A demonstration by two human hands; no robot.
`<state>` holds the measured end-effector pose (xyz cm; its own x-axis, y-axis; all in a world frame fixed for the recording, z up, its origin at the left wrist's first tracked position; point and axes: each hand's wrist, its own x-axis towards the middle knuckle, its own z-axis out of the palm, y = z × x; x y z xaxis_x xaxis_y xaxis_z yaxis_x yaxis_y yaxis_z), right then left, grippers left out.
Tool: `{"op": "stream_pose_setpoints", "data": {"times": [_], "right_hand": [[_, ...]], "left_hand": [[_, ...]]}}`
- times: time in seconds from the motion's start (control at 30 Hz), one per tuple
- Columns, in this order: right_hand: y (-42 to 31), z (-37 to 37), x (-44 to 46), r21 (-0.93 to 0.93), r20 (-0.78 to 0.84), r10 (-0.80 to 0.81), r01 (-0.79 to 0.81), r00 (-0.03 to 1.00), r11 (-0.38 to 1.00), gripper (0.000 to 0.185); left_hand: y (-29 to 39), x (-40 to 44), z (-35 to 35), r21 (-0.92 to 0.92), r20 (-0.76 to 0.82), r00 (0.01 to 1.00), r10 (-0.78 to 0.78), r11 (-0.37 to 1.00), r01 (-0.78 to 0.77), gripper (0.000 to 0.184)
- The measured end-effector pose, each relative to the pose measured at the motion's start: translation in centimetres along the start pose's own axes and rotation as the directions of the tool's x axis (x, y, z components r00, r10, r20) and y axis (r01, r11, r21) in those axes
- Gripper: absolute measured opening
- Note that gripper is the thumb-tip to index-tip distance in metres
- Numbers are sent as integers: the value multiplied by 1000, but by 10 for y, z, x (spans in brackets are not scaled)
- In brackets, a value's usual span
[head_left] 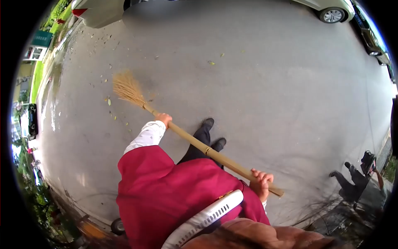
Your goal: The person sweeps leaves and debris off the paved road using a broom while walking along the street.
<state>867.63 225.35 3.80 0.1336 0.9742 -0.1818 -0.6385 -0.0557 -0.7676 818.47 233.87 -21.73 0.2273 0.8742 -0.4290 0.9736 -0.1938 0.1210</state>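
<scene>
A straw broom (184,133) with a bamboo handle lies slantwise across my front, its bristles (128,88) spread over the grey pavement at the upper left. My left hand (164,119), below a white sleeve, is closed around the handle close to the bristles. Near the other end, my right hand (261,183) grips the handle, with some fingers partly raised. Small leaves (109,101) are scattered beside the bristles. My dark shoes (208,123) show beneath the handle, and a red garment covers my body.
A pale car (103,13) stands at the top left; a white car (331,9) and dark cars (371,39) are at the top right. Another person (356,182) in dark clothes is at the right. More leaves (212,62) lie ahead. Grass (37,81) borders the left side.
</scene>
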Motion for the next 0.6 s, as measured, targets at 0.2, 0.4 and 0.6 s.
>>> {"op": "stream_pose_setpoints", "data": {"times": [0.2, 0.4, 0.6], "right_hand": [[-86, -72, -65, 11, -416, -250, 279, 874, 960, 25], [-260, -50, -176, -64, -233, -711, 719, 663, 692, 25], [-255, 41, -154, -639, -168, -942, 696, 290, 328, 18]], "left_hand": [[160, 35, -84, -1, -253, 929, 271, 960, -281, 14], [417, 99, -156, -168, -385, 672, 632, 668, -725, 14], [466, 133, -166, -197, -339, 538, 772, 501, -843, 9]]}}
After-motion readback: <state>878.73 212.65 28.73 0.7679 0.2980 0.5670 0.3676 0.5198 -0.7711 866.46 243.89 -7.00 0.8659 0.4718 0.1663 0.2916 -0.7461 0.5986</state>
